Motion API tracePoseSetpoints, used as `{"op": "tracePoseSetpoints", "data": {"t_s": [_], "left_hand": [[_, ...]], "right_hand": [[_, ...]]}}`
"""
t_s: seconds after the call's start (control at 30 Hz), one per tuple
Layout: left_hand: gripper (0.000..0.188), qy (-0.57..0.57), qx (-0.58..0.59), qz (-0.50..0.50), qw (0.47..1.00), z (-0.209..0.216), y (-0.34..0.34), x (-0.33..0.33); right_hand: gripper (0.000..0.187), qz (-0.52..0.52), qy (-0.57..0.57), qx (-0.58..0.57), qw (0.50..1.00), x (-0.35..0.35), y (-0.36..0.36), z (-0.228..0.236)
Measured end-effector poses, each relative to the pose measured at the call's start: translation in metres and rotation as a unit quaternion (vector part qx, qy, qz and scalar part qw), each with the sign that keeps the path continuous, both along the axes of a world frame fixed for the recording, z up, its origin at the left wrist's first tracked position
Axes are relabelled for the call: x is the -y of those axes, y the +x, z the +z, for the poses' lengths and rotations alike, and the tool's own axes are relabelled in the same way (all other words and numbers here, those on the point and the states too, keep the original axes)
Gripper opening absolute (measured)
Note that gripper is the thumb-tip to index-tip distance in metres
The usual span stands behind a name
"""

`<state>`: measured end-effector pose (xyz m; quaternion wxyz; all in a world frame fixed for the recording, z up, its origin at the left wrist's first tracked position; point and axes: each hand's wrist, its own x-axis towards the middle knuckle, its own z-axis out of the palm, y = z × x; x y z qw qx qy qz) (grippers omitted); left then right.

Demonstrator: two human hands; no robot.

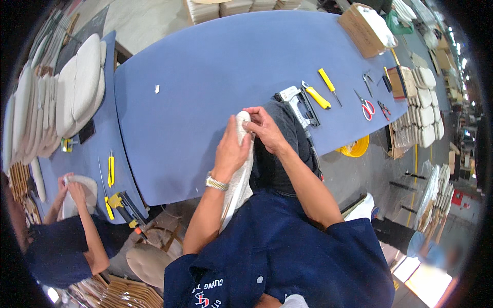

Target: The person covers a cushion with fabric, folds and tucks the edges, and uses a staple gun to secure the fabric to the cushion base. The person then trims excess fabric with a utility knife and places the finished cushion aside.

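Note:
Between my hands a pale, fabric-covered seat pad [240, 189] stands nearly edge-on, its lower part running down to my shirt. My left hand [231, 154] lies along the pad's left side near the upper end, gripping it, with a metal-banded watch on the wrist. At that same rounded end my right hand [263, 128] pinches the edge with bent fingers; the fingertips partly cover the fabric. A silver staple gun [297, 104] lies on the table just right of my right hand, beside my dark-clothed knee.
Right on the blue table [205, 61] lie a yellow-handled cutter [317, 98], a yellow screwdriver [327, 82], red-handled scissors [367, 109] and pliers [384, 110]. A cardboard box [365, 32] stands beyond. At left, a co-worker's hands [72, 190] hold another pad near stacked pads [79, 84].

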<state>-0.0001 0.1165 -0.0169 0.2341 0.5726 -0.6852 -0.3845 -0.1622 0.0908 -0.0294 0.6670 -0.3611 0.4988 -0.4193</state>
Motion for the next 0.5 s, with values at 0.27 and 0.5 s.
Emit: {"op": "tracePoseSetpoints", "data": {"t_s": [0.27,0.5], "left_hand": [[0.098,0.136,0.113,0.048,0.983,0.05,0.05,-0.033],[0.06,0.012,-0.136,0.148,0.98,0.082,0.098,-0.013]], "right_hand": [[0.047,-0.013,0.021,-0.137,0.99,-0.034,0.021,-0.024],[0.041,0.045,-0.041,-0.141,0.988,-0.031,0.024,0.012]]}}
